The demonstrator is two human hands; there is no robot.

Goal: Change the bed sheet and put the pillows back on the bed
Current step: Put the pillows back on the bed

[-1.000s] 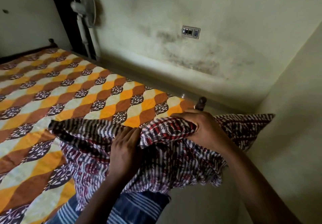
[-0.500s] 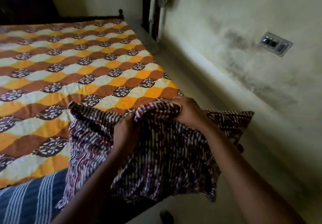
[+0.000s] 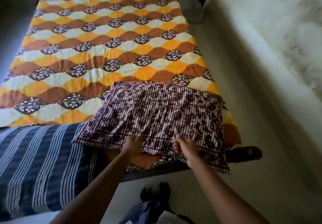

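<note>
Pressing both hands, left hand (image 3: 133, 143) and right hand (image 3: 185, 145), flat-ish on the pillow's (image 3: 156, 112) near edge; its long axis runs left-right across the bed (image 3: 104, 40).

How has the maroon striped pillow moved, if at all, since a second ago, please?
Yes. The pillow was bunched up in both hands at the bed's corner; now it lies flat on the orange sheet, beside the blue striped cloth.

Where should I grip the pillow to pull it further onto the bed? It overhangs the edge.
Grip the pillow at its two near corners, from the foot side. It lies flat; that edge overhangs, leaving room for fingers underneath.
</note>
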